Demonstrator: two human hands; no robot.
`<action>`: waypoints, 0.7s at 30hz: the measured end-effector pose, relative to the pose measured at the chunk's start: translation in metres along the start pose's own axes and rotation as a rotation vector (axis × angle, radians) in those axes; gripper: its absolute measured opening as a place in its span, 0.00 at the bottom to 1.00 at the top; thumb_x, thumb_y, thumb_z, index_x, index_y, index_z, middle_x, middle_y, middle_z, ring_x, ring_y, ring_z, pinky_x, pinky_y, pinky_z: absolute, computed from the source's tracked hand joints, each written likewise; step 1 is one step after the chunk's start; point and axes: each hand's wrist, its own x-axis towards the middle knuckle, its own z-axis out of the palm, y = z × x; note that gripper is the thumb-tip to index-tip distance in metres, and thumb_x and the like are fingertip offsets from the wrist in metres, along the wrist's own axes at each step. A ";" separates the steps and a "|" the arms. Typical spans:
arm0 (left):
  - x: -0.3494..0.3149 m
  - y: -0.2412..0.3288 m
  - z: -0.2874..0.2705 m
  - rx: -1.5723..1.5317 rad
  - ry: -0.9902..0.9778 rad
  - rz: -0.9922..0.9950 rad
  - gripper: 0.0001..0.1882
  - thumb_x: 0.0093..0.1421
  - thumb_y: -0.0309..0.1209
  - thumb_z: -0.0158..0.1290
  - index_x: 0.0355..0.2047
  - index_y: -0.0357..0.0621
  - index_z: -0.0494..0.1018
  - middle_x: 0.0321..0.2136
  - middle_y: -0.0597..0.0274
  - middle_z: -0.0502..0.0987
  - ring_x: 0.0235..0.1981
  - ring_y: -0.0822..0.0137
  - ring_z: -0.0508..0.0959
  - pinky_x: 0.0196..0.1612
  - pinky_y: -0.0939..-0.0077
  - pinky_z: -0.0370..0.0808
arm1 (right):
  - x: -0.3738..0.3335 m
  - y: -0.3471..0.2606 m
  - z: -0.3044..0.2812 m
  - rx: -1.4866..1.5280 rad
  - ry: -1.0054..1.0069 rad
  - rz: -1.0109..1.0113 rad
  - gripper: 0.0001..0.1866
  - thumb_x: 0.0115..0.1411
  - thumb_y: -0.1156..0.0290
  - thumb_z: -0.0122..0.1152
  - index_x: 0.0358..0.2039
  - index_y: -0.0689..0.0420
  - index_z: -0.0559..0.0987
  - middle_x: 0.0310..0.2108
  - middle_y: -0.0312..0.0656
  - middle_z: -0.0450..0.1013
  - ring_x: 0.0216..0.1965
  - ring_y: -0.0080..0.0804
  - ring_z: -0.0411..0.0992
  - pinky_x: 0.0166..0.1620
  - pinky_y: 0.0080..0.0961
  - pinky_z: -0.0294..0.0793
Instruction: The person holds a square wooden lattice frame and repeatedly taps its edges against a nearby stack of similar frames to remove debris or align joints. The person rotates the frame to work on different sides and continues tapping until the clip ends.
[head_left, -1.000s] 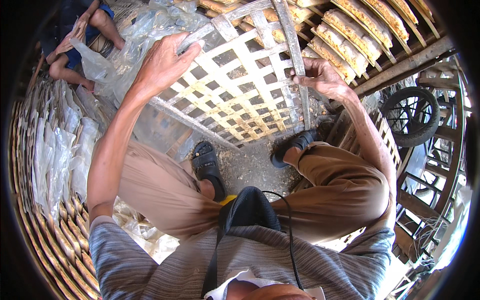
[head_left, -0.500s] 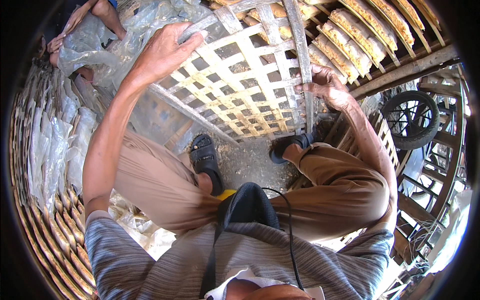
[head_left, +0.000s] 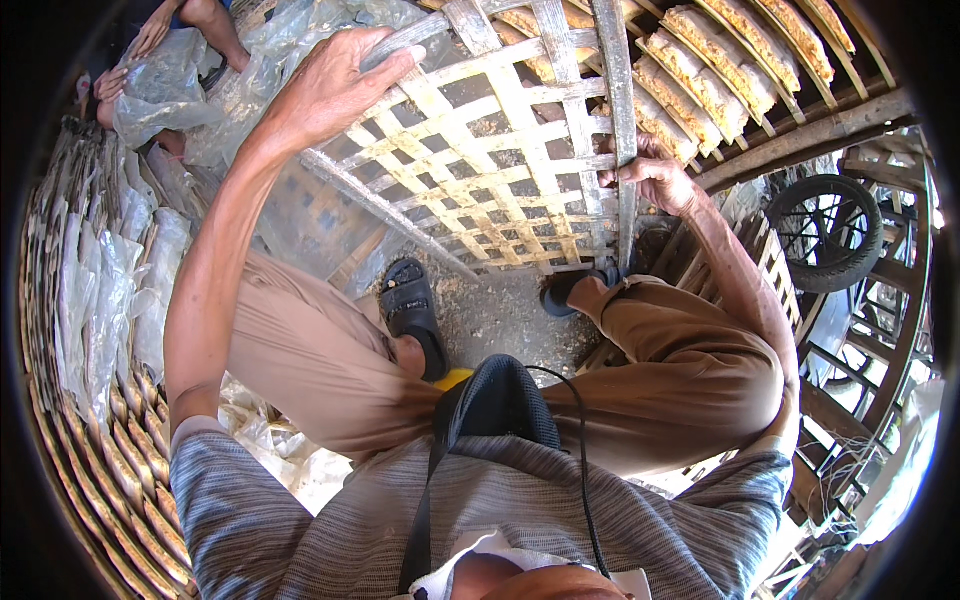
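Observation:
Between my hands a lattice tray (head_left: 480, 150) of woven pale slats in a wooden frame is tilted up, its lower edge near my feet. My left hand (head_left: 335, 90) is closed on its upper left frame corner. The right-side frame bar is gripped by my right hand (head_left: 655, 175), thumb in front and the other fingers partly hidden behind. Pale crumbs cling to the slats. Clear plastic sheeting (head_left: 310, 215) lies behind and left of the tray.
Stacked trays of pale, crumbly slabs (head_left: 710, 75) fill the far right. At the left stand racked trays with plastic sheets (head_left: 110, 290). A black-tyred wheel (head_left: 828, 232) leans at right. Another person's hands (head_left: 110, 85) rest at the far left, beside crumpled plastic.
The tray has shifted slightly right and up, with both hands still on it. The other person's hand at the far left has moved a little.

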 end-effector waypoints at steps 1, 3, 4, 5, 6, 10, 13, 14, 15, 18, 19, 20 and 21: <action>0.000 -0.004 0.002 0.005 0.017 0.014 0.25 0.75 0.48 0.54 0.48 0.33 0.79 0.30 0.67 0.76 0.33 0.75 0.71 0.40 0.70 0.73 | 0.000 0.002 -0.002 -0.087 0.010 -0.009 0.27 0.57 0.73 0.62 0.57 0.69 0.78 0.41 0.50 0.83 0.45 0.38 0.81 0.57 0.34 0.79; 0.001 -0.005 0.003 0.010 0.031 0.035 0.25 0.75 0.48 0.54 0.48 0.33 0.79 0.29 0.67 0.76 0.33 0.75 0.72 0.40 0.70 0.73 | 0.000 0.002 -0.006 -0.265 0.032 -0.027 0.25 0.59 0.72 0.64 0.57 0.67 0.80 0.43 0.49 0.84 0.46 0.37 0.81 0.58 0.34 0.79; 0.001 -0.006 0.003 0.009 0.027 0.042 0.25 0.75 0.48 0.54 0.48 0.33 0.79 0.29 0.67 0.76 0.33 0.75 0.72 0.40 0.70 0.73 | -0.005 0.003 -0.007 -0.355 0.065 0.032 0.25 0.59 0.71 0.66 0.57 0.66 0.80 0.44 0.48 0.84 0.47 0.36 0.81 0.58 0.35 0.79; 0.000 -0.006 0.002 0.012 0.024 0.045 0.25 0.75 0.48 0.53 0.48 0.33 0.79 0.29 0.67 0.76 0.33 0.75 0.72 0.40 0.70 0.73 | -0.011 -0.001 0.002 -0.443 0.094 0.089 0.26 0.60 0.70 0.68 0.58 0.65 0.80 0.45 0.48 0.84 0.47 0.35 0.81 0.58 0.35 0.79; 0.000 -0.010 0.003 0.007 0.045 0.047 0.25 0.75 0.48 0.53 0.48 0.33 0.79 0.29 0.67 0.76 0.33 0.75 0.72 0.40 0.70 0.73 | -0.012 -0.004 0.008 -0.531 0.123 0.146 0.26 0.61 0.69 0.69 0.59 0.64 0.80 0.47 0.48 0.84 0.48 0.34 0.81 0.58 0.36 0.79; -0.001 -0.007 0.002 0.044 0.045 -0.031 0.23 0.76 0.46 0.53 0.49 0.33 0.79 0.31 0.67 0.79 0.33 0.76 0.73 0.41 0.71 0.74 | -0.016 -0.029 0.049 -0.611 0.227 -0.078 0.21 0.63 0.74 0.69 0.57 0.64 0.79 0.41 0.38 0.82 0.46 0.25 0.79 0.54 0.30 0.80; -0.001 -0.004 0.003 0.041 0.040 -0.070 0.22 0.76 0.44 0.53 0.49 0.32 0.79 0.32 0.65 0.81 0.33 0.76 0.75 0.42 0.71 0.75 | -0.015 -0.020 0.043 -0.773 0.346 -0.054 0.21 0.64 0.71 0.68 0.57 0.61 0.80 0.42 0.41 0.83 0.39 0.24 0.79 0.45 0.30 0.82; -0.001 -0.004 0.003 0.028 0.046 -0.072 0.22 0.76 0.43 0.53 0.49 0.32 0.79 0.33 0.64 0.81 0.34 0.76 0.75 0.43 0.71 0.76 | -0.013 -0.017 0.043 -0.842 0.384 -0.040 0.21 0.64 0.69 0.68 0.57 0.60 0.81 0.43 0.44 0.84 0.38 0.24 0.80 0.44 0.31 0.82; -0.001 -0.003 0.002 0.003 0.037 -0.072 0.22 0.76 0.44 0.53 0.49 0.32 0.79 0.34 0.62 0.83 0.35 0.75 0.78 0.44 0.70 0.77 | -0.010 -0.014 0.044 -0.870 0.452 -0.088 0.19 0.61 0.68 0.68 0.50 0.63 0.81 0.36 0.49 0.83 0.31 0.28 0.80 0.39 0.34 0.81; -0.003 0.008 0.002 0.034 0.061 -0.109 0.22 0.76 0.44 0.53 0.48 0.31 0.79 0.34 0.60 0.84 0.36 0.74 0.79 0.44 0.69 0.78 | -0.004 -0.016 0.051 -1.122 0.532 -0.140 0.20 0.59 0.66 0.67 0.48 0.64 0.80 0.27 0.51 0.80 0.25 0.37 0.79 0.35 0.38 0.80; -0.003 0.007 0.005 0.046 0.093 -0.098 0.22 0.75 0.43 0.53 0.49 0.31 0.80 0.35 0.57 0.85 0.36 0.73 0.80 0.44 0.68 0.78 | -0.002 -0.017 0.056 -1.157 0.564 -0.215 0.20 0.59 0.65 0.66 0.48 0.65 0.78 0.22 0.53 0.78 0.25 0.47 0.81 0.34 0.43 0.81; -0.004 0.009 0.004 0.071 0.091 -0.107 0.22 0.75 0.43 0.53 0.49 0.32 0.80 0.35 0.57 0.85 0.36 0.72 0.80 0.44 0.67 0.78 | 0.000 -0.017 0.061 -1.190 0.590 -0.201 0.21 0.59 0.65 0.65 0.47 0.66 0.78 0.22 0.53 0.78 0.25 0.49 0.81 0.34 0.45 0.81; -0.004 0.012 0.003 0.097 0.089 -0.116 0.22 0.75 0.43 0.54 0.49 0.32 0.80 0.35 0.57 0.85 0.36 0.72 0.80 0.44 0.67 0.78 | 0.003 -0.018 0.066 -1.223 0.615 -0.186 0.21 0.59 0.64 0.65 0.47 0.68 0.77 0.22 0.54 0.78 0.26 0.51 0.82 0.35 0.46 0.81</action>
